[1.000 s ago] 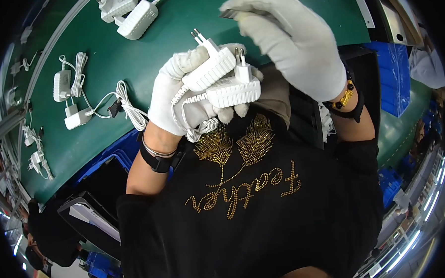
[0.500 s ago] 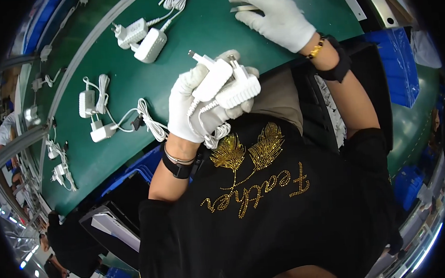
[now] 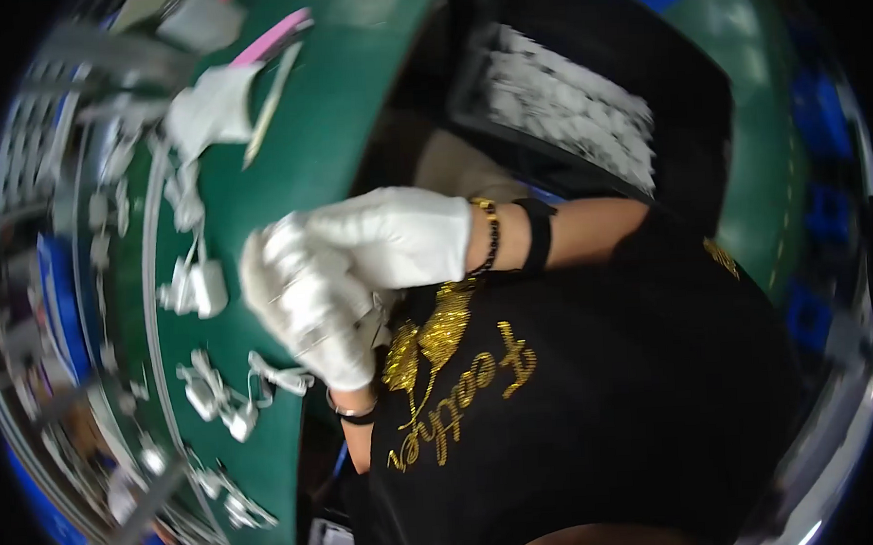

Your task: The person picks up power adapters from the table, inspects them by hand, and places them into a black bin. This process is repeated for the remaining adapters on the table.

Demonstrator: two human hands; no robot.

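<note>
"Where are you seeing the hands?"

"Around the middle of the frame. The right hand (image 3: 381,238), in a white glove, is extending in from the right, and it's overlapping the white-gloved left hand (image 3: 327,341), which is sitting just below it."

"And the grip?"

"I can't tell for either one. Everything there is blurring into white, and I'm not making out what is lying between the gloves."

"Where are the power adapters lying?"

"On the green bench (image 3: 336,92). One white adapter (image 3: 209,287) is lying at the left of the frame, nearly level with the hands. A pair of adapters (image 3: 238,422) is resting below it, and a white cable (image 3: 283,377) is stretching from near them toward the left hand."

"What's showing farther up?"

"A pink strip (image 3: 275,34) is lying at the upper left, with a pale stick (image 3: 273,104) slanting just below. At the upper right, a black tray (image 3: 466,91) is holding many small white pieces (image 3: 566,111)."
</note>
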